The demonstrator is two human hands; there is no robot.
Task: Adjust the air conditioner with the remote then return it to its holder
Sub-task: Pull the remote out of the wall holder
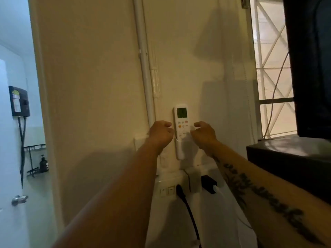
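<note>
A white remote (181,119) with a lit green screen stands upright in a white holder (180,151) fixed to the cream wall. My left hand (161,133) hovers just left of the remote, fingers curled and holding nothing. My right hand (203,134) is just right of it, fingers loosely curled and apart, also holding nothing. Neither hand clearly touches the remote. The air conditioner itself is out of view.
A white pipe (145,68) runs down the wall left of the remote. Below are wall switches (167,190), a black plug with cable (180,192) and a black adapter (208,183). A dark shelf (286,158) and screen (311,68) stand right; a doorway opens left.
</note>
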